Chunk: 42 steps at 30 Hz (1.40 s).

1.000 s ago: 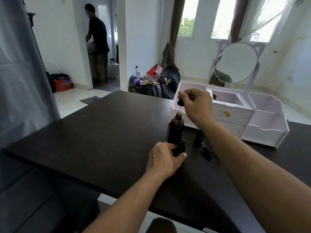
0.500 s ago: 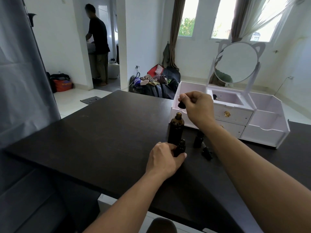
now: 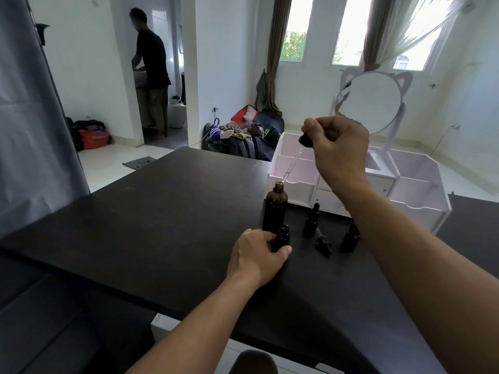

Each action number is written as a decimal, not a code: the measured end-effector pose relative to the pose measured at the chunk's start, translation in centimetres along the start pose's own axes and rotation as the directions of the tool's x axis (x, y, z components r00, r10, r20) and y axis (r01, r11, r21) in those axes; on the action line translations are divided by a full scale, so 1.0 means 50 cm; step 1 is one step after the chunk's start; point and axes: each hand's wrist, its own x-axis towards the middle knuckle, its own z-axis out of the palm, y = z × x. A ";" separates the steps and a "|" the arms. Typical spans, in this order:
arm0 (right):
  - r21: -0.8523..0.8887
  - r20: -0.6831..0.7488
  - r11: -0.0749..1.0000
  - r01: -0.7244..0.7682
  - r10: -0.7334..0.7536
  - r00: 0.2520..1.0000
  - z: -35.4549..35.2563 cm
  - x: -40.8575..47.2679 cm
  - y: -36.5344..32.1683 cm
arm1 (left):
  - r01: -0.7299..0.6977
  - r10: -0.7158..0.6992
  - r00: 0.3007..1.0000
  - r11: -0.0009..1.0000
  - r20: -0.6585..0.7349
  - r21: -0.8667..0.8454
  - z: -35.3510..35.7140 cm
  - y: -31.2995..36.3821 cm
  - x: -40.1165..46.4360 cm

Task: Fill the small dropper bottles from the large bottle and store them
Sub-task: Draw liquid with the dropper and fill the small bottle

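1. Two bare hands work at a dark table [image 3: 162, 225] in a white-walled room with three bright windows [image 3: 348, 31] and brown curtains [image 3: 275, 49]; a grey drape [image 3: 27, 130] hangs at the left edge.
2. The right hand [image 3: 339, 147] is raised above the table, its thumb and fingers pinching the black bulb of a dropper [image 3: 306, 140], whose clear glass tube slants down to the open mouth of the large bottle [image 3: 275, 209], an amber bottle standing upright mid-table.
3. The left hand [image 3: 256, 252] rests on the table, fingers curled round the base of an uncapped small dropper bottle [image 3: 282, 237] just in front of the large one.
4. To the right, a capped small bottle [image 3: 312, 221] stands upright, a loose dropper cap [image 3: 323, 242] lies on its side, and another small bottle [image 3: 350, 237] is partly hidden behind the right forearm.
5. Behind them sits a white organiser [image 3: 421, 184] with open compartments and drawers, topped by a round mirror with cat ears [image 3: 371, 102]; the forearm covers part of its drawer fronts.
6. On the floor beyond the table lie piled bags and clothes [image 3: 243, 136]; an orange bag [image 3: 93, 137] bears writing too small to read.
7. A person in a dark shirt [image 3: 152, 76] stands in a doorway, back to the camera.
8. The bottles show no readable labels; whether the dropper's tube holds liquid cannot be made out.
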 end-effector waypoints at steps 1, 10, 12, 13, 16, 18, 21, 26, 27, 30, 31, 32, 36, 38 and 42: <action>0.001 0.010 1.000 -0.001 0.001 1.000 -0.004 -0.003 -0.002 | -0.006 0.006 1.000 1.000 -0.003 -0.001 0.000 -0.001 0.000; -0.029 0.170 0.999 -0.032 0.037 0.985 -0.033 -0.050 0.014 | -0.022 0.022 1.000 1.000 -0.012 0.008 -0.003 -0.001 0.000; -0.049 0.187 0.998 -0.040 0.048 0.981 -0.033 -0.063 0.021 | -0.020 0.020 1.000 1.000 -0.016 0.016 -0.002 -0.001 0.001; -0.057 0.194 0.997 -0.044 0.055 0.980 -0.033 -0.069 0.024 | -0.018 0.018 1.000 1.000 -0.015 0.015 -0.002 -0.002 0.001; -0.072 0.192 0.996 -0.055 0.068 0.979 -0.031 -0.079 0.031 | -0.011 0.011 1.000 1.000 -0.017 0.027 -0.001 -0.003 0.001; -0.080 0.191 0.995 -0.063 0.077 0.979 -0.030 -0.083 0.033 | -0.004 0.004 1.000 0.999 -0.020 0.033 0.000 -0.003 0.002; -0.091 0.194 0.994 -0.064 0.081 0.978 -0.027 -0.087 0.034 | 0.001 0.000 1.000 1.000 -0.022 0.027 0.001 -0.002 0.003; -0.111 0.191 0.992 -0.061 0.081 0.978 -0.023 -0.089 0.038 | 0.003 -0.002 0.999 0.999 -0.035 0.035 0.003 -0.003 0.004; -0.114 0.191 0.992 -0.062 0.083 0.978 -0.023 -0.089 0.039 | 0.005 -0.004 0.999 0.999 -0.038 0.034 0.004 -0.004 0.004; -0.115 0.181 0.992 -0.054 0.074 0.981 -0.021 -0.089 0.039 | 0.002 -0.001 0.999 0.999 -0.041 0.033 0.004 -0.004 0.004; -0.114 0.179 0.992 -0.053 0.073 0.981 -0.021 -0.089 0.038 | 0.002 -0.001 0.999 0.999 -0.038 0.032 0.004 -0.004 0.004; -0.118 0.178 0.992 -0.050 0.071 0.982 -0.022 -0.089 0.037 | 0.001 0.000 0.999 0.999 -0.034 0.032 0.004 -0.004 0.004; -0.149 0.171 0.988 -0.035 0.061 0.983 -0.023 -0.087 0.033 | 0.002 -0.002 1.000 1.000 -0.027 0.026 0.002 -0.005 0.004; -0.165 0.165 0.986 -0.027 0.055 0.985 -0.023 -0.086 0.031 | 0.001 0.000 1.000 1.000 -0.025 0.025 0.003 -0.005 0.004; -0.167 0.169 0.985 -0.031 0.059 0.984 -0.024 -0.086 0.029 | 0.003 -0.002 1.000 1.000 -0.024 0.025 0.001 -0.004 0.004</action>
